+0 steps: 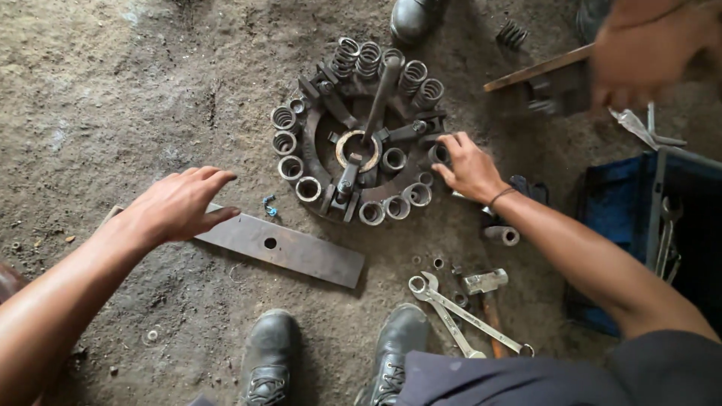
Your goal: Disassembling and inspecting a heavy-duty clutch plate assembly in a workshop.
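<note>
Boots [331, 353] stand near; right hand [468, 167] pinches a spring cup [438, 154] on the round plate [359, 143], left hand [179, 203] spread flat over the bar [286, 246].

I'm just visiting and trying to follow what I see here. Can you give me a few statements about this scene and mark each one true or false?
1. The right hand touches the edge of the round metal assembly ringed with coil springs. True.
2. The left hand grips a hammer. False: it hovers open over one end of the flat metal bar.
3. The two wrenches lie crossed on the ground near the right boot. True.
4. The flat metal bar has no holes. False: one round hole shows near its middle.
5. A rod stands up from the centre of the assembly. True.
</note>
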